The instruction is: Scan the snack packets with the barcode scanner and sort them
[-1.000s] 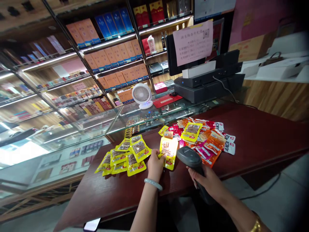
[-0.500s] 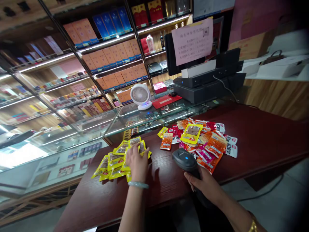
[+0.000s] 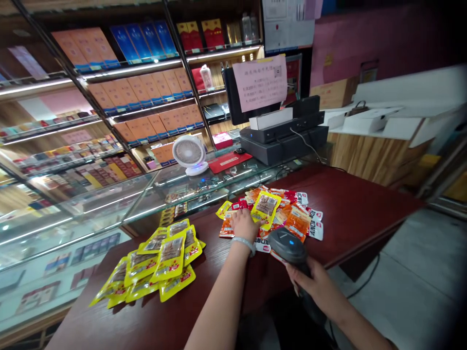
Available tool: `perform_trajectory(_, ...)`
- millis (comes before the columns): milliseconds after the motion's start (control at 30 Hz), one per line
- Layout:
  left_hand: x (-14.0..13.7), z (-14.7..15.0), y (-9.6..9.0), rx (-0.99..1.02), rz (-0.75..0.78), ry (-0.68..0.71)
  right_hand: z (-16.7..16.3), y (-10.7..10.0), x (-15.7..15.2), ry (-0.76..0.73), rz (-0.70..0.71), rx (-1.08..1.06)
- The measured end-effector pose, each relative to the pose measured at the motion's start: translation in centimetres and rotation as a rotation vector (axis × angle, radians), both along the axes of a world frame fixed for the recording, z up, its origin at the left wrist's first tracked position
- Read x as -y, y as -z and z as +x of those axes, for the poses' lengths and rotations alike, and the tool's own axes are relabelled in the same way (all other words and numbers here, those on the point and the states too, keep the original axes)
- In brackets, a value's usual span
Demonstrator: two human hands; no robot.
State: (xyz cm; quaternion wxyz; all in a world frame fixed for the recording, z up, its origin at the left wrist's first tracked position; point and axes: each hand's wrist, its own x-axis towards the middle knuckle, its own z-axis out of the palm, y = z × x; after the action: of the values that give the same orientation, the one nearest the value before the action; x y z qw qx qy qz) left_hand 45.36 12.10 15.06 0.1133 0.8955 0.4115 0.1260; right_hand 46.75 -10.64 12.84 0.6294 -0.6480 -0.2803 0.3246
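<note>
My left hand (image 3: 245, 224) is on the near left side of a mixed pile of snack packets, its fingers spread and partly over an orange packet (image 3: 226, 225). Beside its thumb lies a yellow snack packet (image 3: 266, 208), flat on top of the pile. A black barcode scanner (image 3: 288, 244) is gripped in my right hand (image 3: 316, 282), its head in front of the pile. More orange packets (image 3: 297, 222), along with red and white ones, make up the rest of that heap. Further left, a pile of yellow snack packets (image 3: 171, 255) rests on the dark red table (image 3: 350, 204).
Behind the table runs a glass display counter (image 3: 142, 197) carrying a small white fan (image 3: 189, 153), a red mat (image 3: 229, 162) and a black cash register (image 3: 284, 143). Stocked shelves stand at the back. White boxes (image 3: 375, 119) sit on a wooden counter at right.
My left hand has moved right, from the yellow pile to the mixed pile. The scanner stays in my right hand. The camera view has turned to the right.
</note>
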Motion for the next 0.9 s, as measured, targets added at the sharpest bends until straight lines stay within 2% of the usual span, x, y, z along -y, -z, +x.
perform_trajectory(133, 0.3, -1.0, 0.3, 0.040, 0.029, 0.037, 0.2, 0.1, 0.1, -0.001, 0.018, 0.000)
perform_trajectory(233, 0.6, -2.5, 0.7, 0.103, -0.085, 0.041, 0.3, 0.1, -0.1, -0.011, 0.037, -0.004)
perform_trajectory(333, 0.8, -4.5, 1.1, 0.260, -0.206, 0.006, 0.4, -0.4, -0.5, -0.005, 0.064, -0.006)
perform_trajectory(567, 0.8, -8.8, 1.5, 0.392, -0.331, -0.034, 0.0, -1.4, -3.1, -0.040, 0.164, -0.085)
perform_trajectory(767, 0.0, -10.5, 2.0, 0.440, -0.295, -0.052, -0.9, -1.5, -4.7, -0.075, 0.161, -0.115)
perform_trajectory(900, -0.5, -11.0, 2.7, 0.579, -0.303, -0.058, -1.4, -2.0, -4.7, -0.073, 0.138, -0.095)
